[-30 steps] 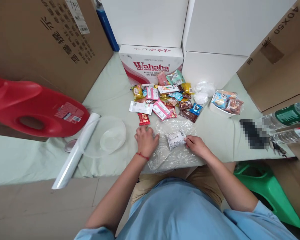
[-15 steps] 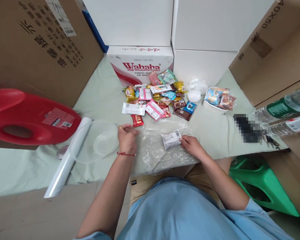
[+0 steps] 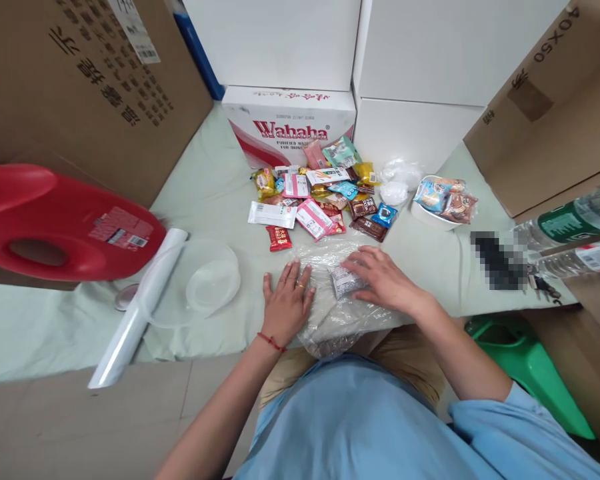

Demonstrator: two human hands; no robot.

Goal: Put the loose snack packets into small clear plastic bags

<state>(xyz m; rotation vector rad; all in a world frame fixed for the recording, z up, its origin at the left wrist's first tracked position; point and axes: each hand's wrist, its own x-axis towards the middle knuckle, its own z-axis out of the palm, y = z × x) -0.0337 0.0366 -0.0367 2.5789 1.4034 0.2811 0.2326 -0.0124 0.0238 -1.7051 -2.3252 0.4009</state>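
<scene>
A sheet of clear plastic film (image 3: 333, 323) lies crinkled on the green tablecloth, its near part hanging over the table edge. On the film rests a small silvery snack packet (image 3: 343, 283) with printed text. My left hand (image 3: 287, 303) is flat and open, fingers spread across the film's left side. My right hand (image 3: 387, 281) hovers over or touches the packet's right side, fingers apart, hiding part of it. Just beyond my left fingertips sits a red candy packet (image 3: 279, 238), in front of a pile of wrapped snacks (image 3: 314, 217).
At left are a red jug (image 3: 75, 233), a white roll (image 3: 130, 320) and a translucent plastic bowl (image 3: 213, 287). To the right stand a white bowl (image 3: 430, 217) of snacks, crumpled film (image 3: 400, 177), and bottles (image 3: 575, 220). Behind is a Wahaha carton (image 3: 290, 123).
My left hand has moved right and flattened onto the film. The right hand has loosened from its pinch on the packet and spread over it. The camera view has shifted slightly.
</scene>
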